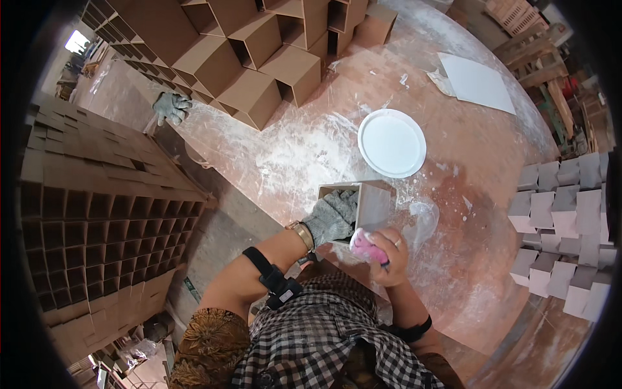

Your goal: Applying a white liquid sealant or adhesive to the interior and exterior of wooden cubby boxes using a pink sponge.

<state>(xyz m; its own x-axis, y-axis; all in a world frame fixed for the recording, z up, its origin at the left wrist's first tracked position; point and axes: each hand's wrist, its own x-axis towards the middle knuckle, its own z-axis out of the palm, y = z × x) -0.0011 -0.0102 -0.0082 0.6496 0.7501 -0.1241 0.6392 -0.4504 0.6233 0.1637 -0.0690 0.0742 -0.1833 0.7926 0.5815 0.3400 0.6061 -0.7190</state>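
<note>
My left hand (334, 215), in a grey knit glove, reaches into the open end of a small box (374, 209) and steadies it from inside. The box's outer side looks pale; the fingertips are partly hidden within. In my bare right hand (391, 256) is a bunched pink cloth (368, 247), its tip smeared white, close to the box's near right edge. Beyond the box lies a round white dish (392, 143), its inside white all over.
Brown open boxes (253, 97) are stacked at the back left. More boxes (110, 220) stand in a tall block at left. Pale boxes (560, 220) line the right. A spare grey glove (171, 108) and a white sheet (478, 84) lie on the white-smeared table (466, 285).
</note>
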